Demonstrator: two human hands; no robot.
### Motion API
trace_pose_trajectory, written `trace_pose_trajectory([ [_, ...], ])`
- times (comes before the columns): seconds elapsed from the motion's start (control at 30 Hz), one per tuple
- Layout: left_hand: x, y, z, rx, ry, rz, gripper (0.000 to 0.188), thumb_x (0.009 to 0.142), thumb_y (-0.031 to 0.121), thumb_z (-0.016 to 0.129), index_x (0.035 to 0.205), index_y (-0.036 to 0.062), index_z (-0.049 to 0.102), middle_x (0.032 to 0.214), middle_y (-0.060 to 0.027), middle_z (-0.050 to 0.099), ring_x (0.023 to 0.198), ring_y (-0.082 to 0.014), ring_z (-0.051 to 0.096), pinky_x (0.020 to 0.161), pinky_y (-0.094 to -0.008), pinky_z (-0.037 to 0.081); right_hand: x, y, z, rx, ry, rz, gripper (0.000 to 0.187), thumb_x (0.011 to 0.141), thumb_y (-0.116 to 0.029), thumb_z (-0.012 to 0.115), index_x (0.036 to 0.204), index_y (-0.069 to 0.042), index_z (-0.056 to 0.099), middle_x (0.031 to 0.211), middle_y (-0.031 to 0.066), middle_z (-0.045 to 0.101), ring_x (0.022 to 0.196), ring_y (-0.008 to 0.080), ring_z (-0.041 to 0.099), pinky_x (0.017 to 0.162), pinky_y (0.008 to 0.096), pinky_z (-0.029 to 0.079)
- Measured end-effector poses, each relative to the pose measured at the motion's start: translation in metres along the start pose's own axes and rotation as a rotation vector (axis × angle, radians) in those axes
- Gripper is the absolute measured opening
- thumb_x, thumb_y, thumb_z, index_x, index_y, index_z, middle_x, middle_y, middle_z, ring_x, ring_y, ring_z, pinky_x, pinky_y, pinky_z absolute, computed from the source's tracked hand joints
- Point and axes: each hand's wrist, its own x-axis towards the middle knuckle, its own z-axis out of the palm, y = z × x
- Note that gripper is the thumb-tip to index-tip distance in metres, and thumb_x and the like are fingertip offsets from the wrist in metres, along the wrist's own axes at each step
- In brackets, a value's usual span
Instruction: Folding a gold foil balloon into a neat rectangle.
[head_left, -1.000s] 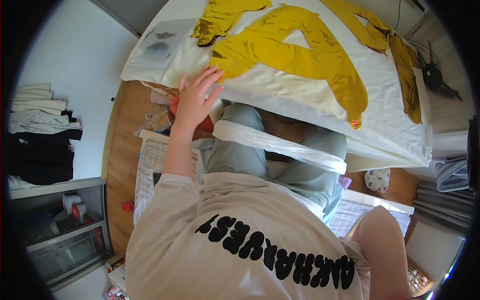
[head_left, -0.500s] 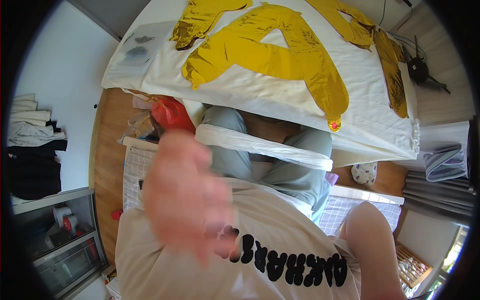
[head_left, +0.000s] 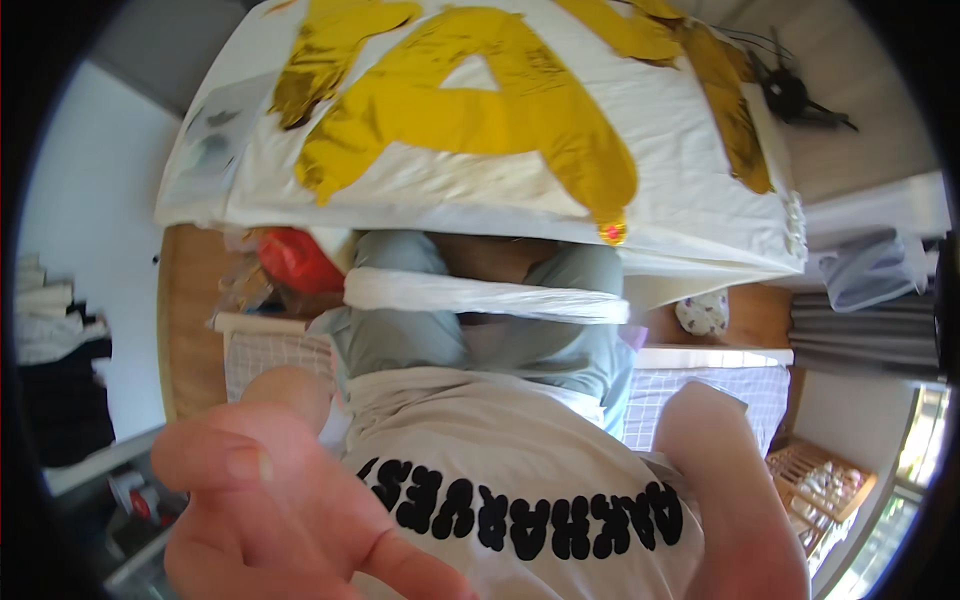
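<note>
My left hand (head_left: 285,510) is raised close at the lower left, large and partly blurred. Its thumb presses against a curled finger, while another finger stretches toward the bottom edge. A faint pale streak runs from the thumb tip; I cannot make out what it is. My right arm (head_left: 725,490) is bent at the right, and its hand lies below the picture. Across my grey-green trousers (head_left: 400,340) lies a white gathered strip (head_left: 480,297). Ahead, a flat gold foil letter balloon (head_left: 470,120) rests on the white-covered table (head_left: 400,212).
More gold foil balloons (head_left: 720,100) lie at the table's right, another (head_left: 335,60) at its left beside a clear plastic packet (head_left: 215,140). A black cabled device (head_left: 785,92) sits by the right wall. A red bag (head_left: 298,262) is under the table's left edge.
My left hand has moved down and left, nearer to me, off the shirt's middle. The whole view has shifted, so the table and balloons sit further left.
</note>
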Motion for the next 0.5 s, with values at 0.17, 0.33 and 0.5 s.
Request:
trace_pose_trajectory([
  [0.17, -0.02, 0.008, 0.003, -0.003, -0.14, -0.535, 0.029, 0.081, 0.031, 0.078, 0.106, 0.0189, 0.07, 0.114, -0.003, 0.069, 0.102, -0.0245, 0.059, 0.087, -0.0462, 0.047, -0.125, -0.008, -0.039, -0.468, -0.062, 0.444, 0.009, 0.095, -0.01, 0.059, 0.092, -0.009, 0.067, 0.098, 0.009, 0.07, 0.09, 0.0217, 0.068, 0.066, 0.036, 0.051],
  [0.33, -0.073, -0.089, 0.022, 0.002, -0.673, -0.803, 0.047, 0.088, 0.019, 0.076, 0.131, 0.0062, 0.063, 0.139, -0.0122, 0.062, 0.13, -0.0336, 0.057, 0.105, -0.05, 0.046, -0.219, 0.053, -0.032, -0.525, -0.81, 1.23, 0.034, 0.093, -0.017, 0.07, 0.125, -0.007, 0.067, 0.136, 0.0159, 0.064, 0.123, 0.0362, 0.061, 0.106, 0.0507, 0.047],
  [0.5, -0.169, -0.141, 0.031, 0.077, -0.968, -0.993, 0.055, 0.097, 0.034, 0.071, 0.143, 0.0073, 0.055, 0.153, -0.0163, 0.052, 0.145, -0.037, 0.044, 0.122, -0.0465, 0.034, -0.232, 0.063, -0.046, -0.602, -1.155, 1.279, 0.03, 0.092, -0.029, 0.073, 0.116, -0.01, 0.072, 0.128, 0.0111, 0.068, 0.116, 0.0319, 0.065, 0.101, 0.0472, 0.05],
])
